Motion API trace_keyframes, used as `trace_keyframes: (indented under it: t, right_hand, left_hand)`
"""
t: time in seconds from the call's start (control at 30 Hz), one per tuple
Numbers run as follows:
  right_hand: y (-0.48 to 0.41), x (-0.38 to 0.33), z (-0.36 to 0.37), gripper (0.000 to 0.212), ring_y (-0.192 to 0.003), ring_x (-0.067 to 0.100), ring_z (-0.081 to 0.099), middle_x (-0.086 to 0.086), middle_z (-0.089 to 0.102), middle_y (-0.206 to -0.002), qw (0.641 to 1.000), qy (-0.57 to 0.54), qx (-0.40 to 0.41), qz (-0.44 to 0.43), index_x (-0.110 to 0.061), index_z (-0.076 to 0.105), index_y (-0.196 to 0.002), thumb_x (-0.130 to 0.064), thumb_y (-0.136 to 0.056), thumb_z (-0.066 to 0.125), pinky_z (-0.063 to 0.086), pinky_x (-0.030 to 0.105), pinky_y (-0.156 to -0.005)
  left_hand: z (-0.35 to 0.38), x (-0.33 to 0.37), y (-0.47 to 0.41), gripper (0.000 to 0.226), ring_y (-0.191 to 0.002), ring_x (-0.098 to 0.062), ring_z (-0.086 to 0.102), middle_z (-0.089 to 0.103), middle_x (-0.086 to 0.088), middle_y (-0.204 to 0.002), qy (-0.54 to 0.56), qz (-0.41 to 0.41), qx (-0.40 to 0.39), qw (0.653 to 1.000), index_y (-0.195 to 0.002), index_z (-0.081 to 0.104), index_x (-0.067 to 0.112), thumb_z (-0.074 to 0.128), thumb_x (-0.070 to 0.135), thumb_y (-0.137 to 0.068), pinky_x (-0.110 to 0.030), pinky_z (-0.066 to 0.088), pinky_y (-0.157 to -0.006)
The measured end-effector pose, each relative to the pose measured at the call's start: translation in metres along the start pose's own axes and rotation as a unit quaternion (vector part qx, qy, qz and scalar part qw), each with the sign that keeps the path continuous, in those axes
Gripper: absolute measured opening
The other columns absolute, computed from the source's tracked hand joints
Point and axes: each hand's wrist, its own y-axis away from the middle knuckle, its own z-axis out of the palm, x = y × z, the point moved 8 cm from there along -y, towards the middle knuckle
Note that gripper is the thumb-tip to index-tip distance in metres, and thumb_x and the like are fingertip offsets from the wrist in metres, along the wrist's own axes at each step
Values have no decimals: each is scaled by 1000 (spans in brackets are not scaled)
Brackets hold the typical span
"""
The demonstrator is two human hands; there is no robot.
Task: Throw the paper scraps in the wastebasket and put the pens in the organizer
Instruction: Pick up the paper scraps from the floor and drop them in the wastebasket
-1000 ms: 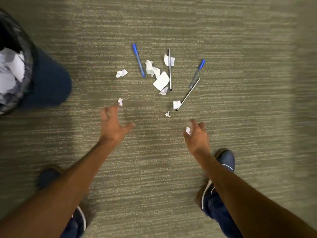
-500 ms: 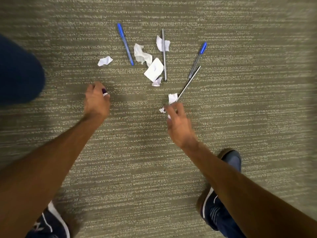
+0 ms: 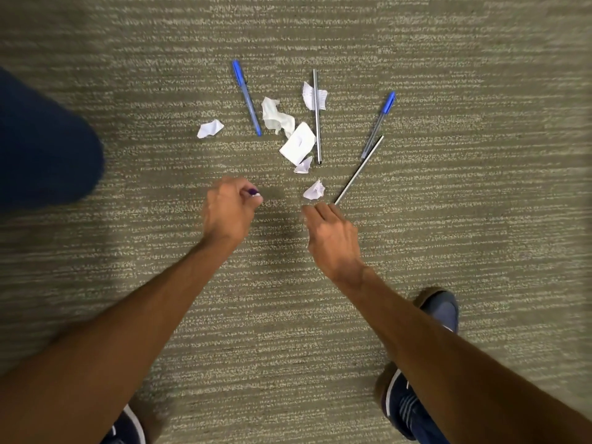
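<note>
Grey-green striped carpet (image 3: 448, 238) carries everything; no table.

Left hand (image 3: 229, 209) curled into a fist low over mid-carpet, fingers together, pinched on a small white paper scrap (image 3: 258, 195) with a purple bit showing at the fingertips. What the purple bit is: cannot tell.

Right hand (image 3: 333, 235) just beside it, fingers bunched together and pointing up-frame, tips near a crumpled white paper ball (image 3: 314, 190). Whether anything sits inside that grip: cannot tell, tips blurred.

Remaining litter toward the carpet's far side:
- folded white paper wad (image 3: 209, 128), leftmost, apart from the rest
- blue capped ballpoint pen (image 3: 246, 97), lying diagonal
- long crumpled white tissue-like scrap (image 3: 277, 118), just right of that pen
- flat white paper square (image 3: 298, 144), touching the tissue-like scrap
- tiny white crumpled scrap (image 3: 303, 166), just below the square
- grey metal pen (image 3: 316, 116), lying straight along the square's right edge, over a torn white paper piece (image 3: 312, 96)
- clear-barrel pen with blue cap (image 3: 378, 125), diagonal, right side
- thin silver rod-like pen (image 3: 358, 169), just beside it, lower end near the right hand

Containers: dark blue rounded shape (image 3: 45, 145) at left edge, blurred, opening and contents out of frame. Organizer not in frame.

Blue sneakers at bottom: right shoe (image 3: 440, 310), left shoe (image 3: 126, 427).
</note>
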Motion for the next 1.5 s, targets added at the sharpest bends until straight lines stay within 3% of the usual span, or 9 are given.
trace_keyframes:
  t: [0.17, 0.43, 0.57, 0.77, 0.97, 1.1, 1.23, 1.33, 1.5]
  right_hand:
    - [-10, -3, -17, 32, -116, 30, 61, 12, 73, -104, 993, 62, 71, -71, -8, 70, -109, 3, -80, 63, 45, 52, -105]
    - [-38, 8, 3, 41, -140, 33, 45, 19, 64, -128, 986, 98, -35, -129, -6, 65, -115, 9, -77, 66, 32, 57, -117]
    - [-39, 8, -4, 41, -94, 27, 68, 13, 70, -98, 987, 68, 5, -147, -3, 68, -100, 11, -63, 79, 58, 44, -83]
    - [-36, 5, 4, 35, -89, 23, 61, 11, 66, -99, 986, 47, -30, -160, -2, 65, -102, 11, -71, 75, 58, 34, -69]
    - [-39, 24, -22, 16, -73, 10, 63, -2, 66, -91, 986, -162, 25, 20, -13, 70, -86, 3, -86, 67, 55, 20, -60]
    - [-35, 39, -40, 12, -73, 12, 63, 1, 70, -83, 893, -390, 0, 223, -20, 71, -79, -9, -82, 76, 53, 24, -71]
    - [-34, 9, -64, 22, -74, 22, 71, 14, 69, -94, 675, -685, 16, 272, 7, 66, -94, 20, -76, 68, 61, 30, -65]
    - [-37, -33, -90, 36, -80, 20, 74, 13, 73, -103, 659, -683, -30, 313, 11, 63, -112, 15, -78, 71, 61, 26, -69]
    - [-52, -130, -119, 19, -80, 18, 73, 7, 77, -87, 631, -703, -120, 306, -2, 69, -95, 9, -80, 72, 61, 28, -78]
  left_hand:
    - [25, 42, -13, 13, -137, -24, 44, 51, -6, -144, -56, 139, -38, 988, -97, 75, 17, 78, 19, -85, -41, 34, -119]
    - [64, 95, -50, 23, -155, -28, 14, 9, -4, -170, -241, 275, -109, 924, -106, 73, 23, 70, 8, -89, -51, 17, -125]
    - [77, 98, -57, 25, -150, -30, 23, 14, -4, -170, -299, 286, -117, 903, -108, 72, 28, 72, 13, -88, -52, 23, -122]
    - [76, 101, -49, 25, -128, -26, 46, 56, -11, -142, -312, 320, -74, 892, -122, 64, 6, 54, 8, -99, -39, 40, -109]
    - [39, 92, -51, 22, -83, -17, 65, 68, -12, -111, -142, 228, -23, 963, -118, 68, 4, 55, 5, -101, -20, 52, -67]
    - [-10, 85, -35, 20, -78, -11, 71, 76, -9, -111, 20, 140, 45, 989, -111, 75, 9, 72, 12, -92, -3, 49, -64]
    - [-64, 70, -14, 13, -80, -16, 75, 79, -5, -98, 173, 49, 71, 981, -99, 79, 10, 78, 10, -86, -23, 60, -74]
    - [-113, 61, 6, 14, -83, -18, 75, 78, -7, -92, 276, 15, 78, 958, -95, 76, 10, 79, 3, -83, -31, 61, -78]
    - [-197, 39, 33, 40, -66, 0, 71, 75, 1, -82, 366, -37, 110, 923, -119, 66, 6, 76, -7, -83, -17, 55, -62]
